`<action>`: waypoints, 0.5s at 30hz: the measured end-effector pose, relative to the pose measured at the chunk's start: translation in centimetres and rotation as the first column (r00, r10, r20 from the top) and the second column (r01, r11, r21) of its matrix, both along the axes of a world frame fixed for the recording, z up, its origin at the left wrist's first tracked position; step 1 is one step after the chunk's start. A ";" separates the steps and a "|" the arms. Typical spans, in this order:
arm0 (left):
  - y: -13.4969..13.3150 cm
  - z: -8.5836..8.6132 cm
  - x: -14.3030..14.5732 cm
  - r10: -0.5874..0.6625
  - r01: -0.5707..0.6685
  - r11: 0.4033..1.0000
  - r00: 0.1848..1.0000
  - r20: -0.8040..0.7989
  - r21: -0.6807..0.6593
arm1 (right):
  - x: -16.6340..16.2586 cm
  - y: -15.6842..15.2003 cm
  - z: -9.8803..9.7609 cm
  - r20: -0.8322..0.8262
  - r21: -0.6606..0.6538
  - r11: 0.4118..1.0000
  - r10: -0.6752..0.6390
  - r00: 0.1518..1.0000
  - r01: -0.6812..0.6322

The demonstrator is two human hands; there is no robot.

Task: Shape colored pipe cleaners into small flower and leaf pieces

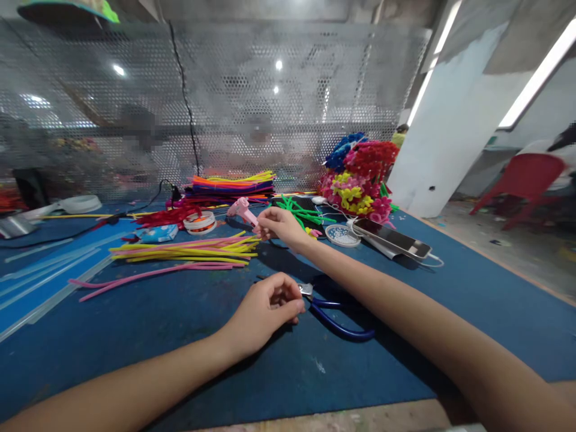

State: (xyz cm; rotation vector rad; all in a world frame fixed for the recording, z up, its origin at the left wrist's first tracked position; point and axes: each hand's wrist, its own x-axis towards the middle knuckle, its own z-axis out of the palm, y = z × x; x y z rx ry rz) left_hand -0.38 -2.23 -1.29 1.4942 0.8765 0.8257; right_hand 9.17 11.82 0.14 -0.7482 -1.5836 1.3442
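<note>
My right hand (279, 227) reaches forward, its fingers pinched on the ends of a loose bundle of yellow and pink pipe cleaners (184, 251) lying on the blue table cover (157, 324). My left hand (265, 309) rests on the cover nearer to me, fingers curled closed, right beside blue-handled pliers (335, 312). What the left fingers hold, if anything, does not show. A pink glue gun (242, 210) lies just beyond the right hand.
A stack of coloured pipe cleaners (234, 183) and a heap of finished pipe-cleaner flowers (360, 174) sit at the back against a perforated metal screen (225, 90). A phone (392, 239), a round bead tin (342, 236), wire spools (199, 222) and clear glue sticks (40, 282) lie around.
</note>
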 end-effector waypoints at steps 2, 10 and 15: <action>0.0 0.0 0.0 -0.002 0.002 1.000 1.000 -0.003 0.007 | 0.2 0.0 0.2 -0.062 -0.101 0.994 -0.041 0.997 0.035; 0.1 -0.2 0.0 -0.014 0.014 1.000 1.000 0.005 0.009 | 1.1 0.7 0.7 -0.281 -0.223 0.974 -0.035 0.959 -0.030; 0.1 -0.5 0.1 -0.019 0.019 1.000 1.000 0.014 0.008 | 4.5 -2.8 6.0 -0.532 -0.005 0.944 0.277 0.800 -0.330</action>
